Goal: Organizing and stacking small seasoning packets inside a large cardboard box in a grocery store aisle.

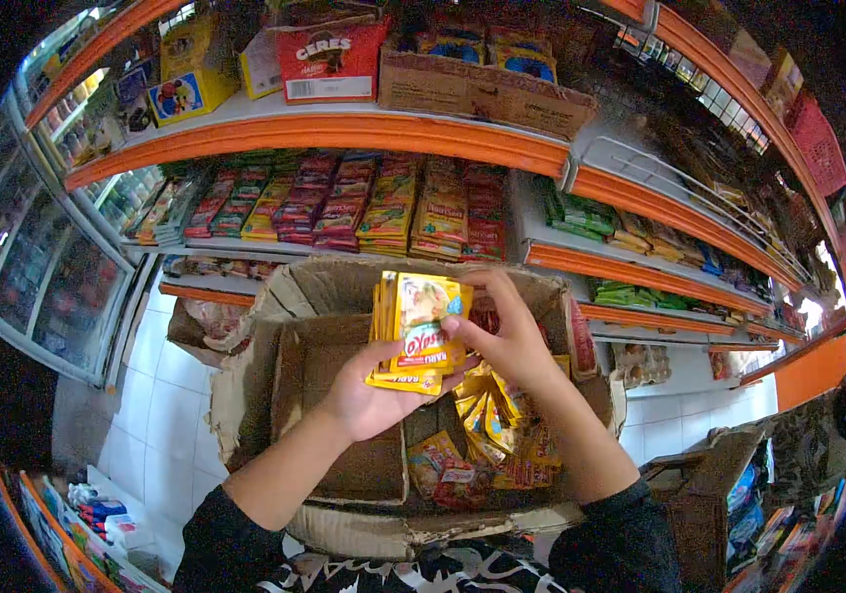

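A stack of yellow seasoning sachets (425,321) is held over a worn cardboard box (235,395). Closed round its lower left side, my left hand (359,393) has the thumb across the front. My right hand (514,341) grips the right edge, thumb on the front sachet and fingers at the top corner. Below my right hand, more yellow sachets (487,425) lie fanned in the box's right part. Some red and yellow sachets (441,466) rest nearer to me. A cardboard flap or inner carton (339,381) fills the box's left side, partly behind my left forearm.
Ahead, an orange-edged shelf (324,138) carries a red box (329,74) and an open brown carton (482,89). Beneath it stand rows of colourful sachets (344,203). A glass-door cabinet (42,277) is at left, eggs (642,366) at right.
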`<state>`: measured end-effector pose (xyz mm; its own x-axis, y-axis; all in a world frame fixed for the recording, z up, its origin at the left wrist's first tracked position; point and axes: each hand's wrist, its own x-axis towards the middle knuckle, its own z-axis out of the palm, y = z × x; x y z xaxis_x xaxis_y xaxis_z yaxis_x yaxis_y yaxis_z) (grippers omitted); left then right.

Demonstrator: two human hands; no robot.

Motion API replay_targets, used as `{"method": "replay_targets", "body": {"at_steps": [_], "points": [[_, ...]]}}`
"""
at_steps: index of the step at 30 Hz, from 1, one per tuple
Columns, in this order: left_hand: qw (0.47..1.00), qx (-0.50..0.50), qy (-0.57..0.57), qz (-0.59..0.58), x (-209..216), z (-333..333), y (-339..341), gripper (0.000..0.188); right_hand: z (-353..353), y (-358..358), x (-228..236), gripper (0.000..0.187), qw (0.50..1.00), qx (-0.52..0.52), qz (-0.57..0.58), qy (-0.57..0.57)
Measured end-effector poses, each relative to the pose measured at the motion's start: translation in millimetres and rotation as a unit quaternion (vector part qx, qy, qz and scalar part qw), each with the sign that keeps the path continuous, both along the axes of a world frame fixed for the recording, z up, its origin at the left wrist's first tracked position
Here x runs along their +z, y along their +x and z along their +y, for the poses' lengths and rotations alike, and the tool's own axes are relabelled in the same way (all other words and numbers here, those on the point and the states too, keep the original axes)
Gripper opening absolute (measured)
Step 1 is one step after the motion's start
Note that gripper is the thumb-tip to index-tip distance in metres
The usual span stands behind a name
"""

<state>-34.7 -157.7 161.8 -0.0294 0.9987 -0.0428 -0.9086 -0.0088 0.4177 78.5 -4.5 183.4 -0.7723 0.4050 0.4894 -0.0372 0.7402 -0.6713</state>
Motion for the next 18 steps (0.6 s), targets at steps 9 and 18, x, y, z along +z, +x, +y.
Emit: {"method": "replay_targets", "body": {"at_steps": [9,18], "points": [[1.0,-0.022,-0.015,-0.006,13.3,1.0,2.9,0.081,11.0,9.8,12.9,0.022,0.931,0.051,-0.031,-0.361],[0.997,-0.017,0.007,-0.076,4.0,0.3,-6.4,0.067,28.2,19.4,13.8,0.023,0.935,0.091,-0.028,-0.342]]}}
